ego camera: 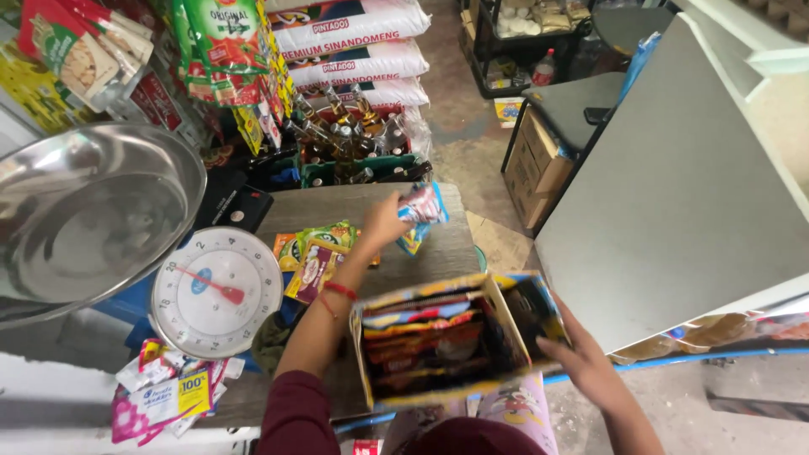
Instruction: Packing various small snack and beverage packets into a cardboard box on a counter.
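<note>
The left hand (383, 221) pinches a light, limp, slippery snack packet (421, 205) by its lower edge at 12 o'clock over the wooden counter (371, 202), while the right hand (581, 358) clasps the open cardboard box (447, 337) at 3 o'clock.

To your left stand a white dial scale (216, 291) and its steel pan (84, 215); ahead, stacked white sacks (350, 42), glass bottles (341, 135), and cardboard boxes (531, 164) at right
</note>
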